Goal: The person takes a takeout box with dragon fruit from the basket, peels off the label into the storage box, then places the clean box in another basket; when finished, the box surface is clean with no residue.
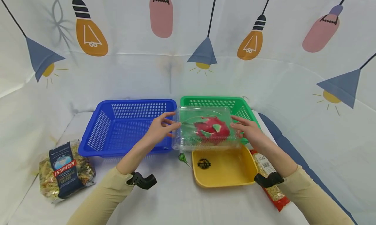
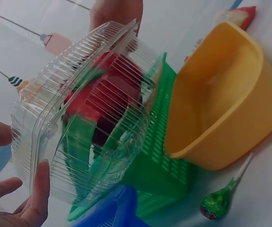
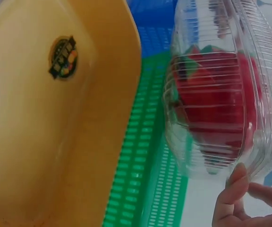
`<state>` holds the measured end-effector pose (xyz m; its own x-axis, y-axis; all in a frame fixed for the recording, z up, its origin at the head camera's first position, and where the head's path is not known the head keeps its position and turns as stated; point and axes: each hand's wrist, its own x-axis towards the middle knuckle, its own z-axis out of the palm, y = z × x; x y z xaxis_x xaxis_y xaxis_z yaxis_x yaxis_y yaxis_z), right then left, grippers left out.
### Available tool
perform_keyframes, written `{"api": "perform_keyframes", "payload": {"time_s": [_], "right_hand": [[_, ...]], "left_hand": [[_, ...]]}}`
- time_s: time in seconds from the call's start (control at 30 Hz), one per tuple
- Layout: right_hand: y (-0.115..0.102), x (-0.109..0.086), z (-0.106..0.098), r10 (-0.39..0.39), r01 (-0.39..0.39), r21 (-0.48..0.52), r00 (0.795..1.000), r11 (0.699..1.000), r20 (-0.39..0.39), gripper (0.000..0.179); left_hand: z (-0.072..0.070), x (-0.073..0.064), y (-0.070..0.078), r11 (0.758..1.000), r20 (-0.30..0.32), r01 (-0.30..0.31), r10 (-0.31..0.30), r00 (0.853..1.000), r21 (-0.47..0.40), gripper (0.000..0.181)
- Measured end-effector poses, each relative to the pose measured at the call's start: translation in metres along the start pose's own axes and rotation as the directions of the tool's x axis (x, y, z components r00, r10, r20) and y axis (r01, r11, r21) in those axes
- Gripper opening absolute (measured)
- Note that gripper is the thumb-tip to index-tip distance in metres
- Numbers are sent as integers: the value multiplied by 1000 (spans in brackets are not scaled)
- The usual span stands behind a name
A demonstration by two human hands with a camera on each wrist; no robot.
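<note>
Between both hands is a lidded clear plastic container (image 1: 186, 133) with a pink-red dragon fruit (image 1: 216, 127) inside. The left hand (image 1: 160, 128) grips its left end, with thumb and fingers at the rim in the left wrist view. At the opposite end, the right hand (image 1: 249, 128) pinches the rim; in the right wrist view a fingertip (image 3: 240, 172) presses the lower corner. The container is held up over the green basket (image 1: 211, 99), overlapping its front and the back rim of the yellow tub (image 1: 224, 171) in the head view.
Left of the green basket stands a blue basket (image 1: 129, 130). A green-wrapped lollipop (image 1: 182, 157) lies beside the yellow tub. An Agnesi pasta bag (image 1: 67, 169) rests at the far left; a red-ended bag of grain-like pieces (image 1: 276, 192) lies partly under the right forearm.
</note>
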<state>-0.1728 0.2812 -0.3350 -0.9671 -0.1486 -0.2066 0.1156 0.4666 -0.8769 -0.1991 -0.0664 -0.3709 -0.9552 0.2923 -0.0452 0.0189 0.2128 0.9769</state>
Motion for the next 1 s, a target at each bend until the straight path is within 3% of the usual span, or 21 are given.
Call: {"api": "perform_keyframes", "payload": {"time_s": [0.33, 0.57, 0.87, 1.0], "right_hand": [[3, 27, -21, 52, -51, 120, 999, 991, -5, 60], [3, 37, -34, 95, -93, 155, 995, 984, -8, 60], [4, 55, -48, 120, -122, 110, 992, 986, 26, 59], [8, 69, -55, 137, -140, 61, 989, 988, 48, 58]], "left_hand": [[14, 36, 7, 1000, 5, 23, -23, 1000, -20, 63], [25, 55, 8, 995, 5, 47, -47, 999, -85, 59], [34, 76, 8, 989, 27, 100, -97, 995, -113, 61], [36, 87, 9, 988, 49, 139, -136, 990, -60, 62]]}}
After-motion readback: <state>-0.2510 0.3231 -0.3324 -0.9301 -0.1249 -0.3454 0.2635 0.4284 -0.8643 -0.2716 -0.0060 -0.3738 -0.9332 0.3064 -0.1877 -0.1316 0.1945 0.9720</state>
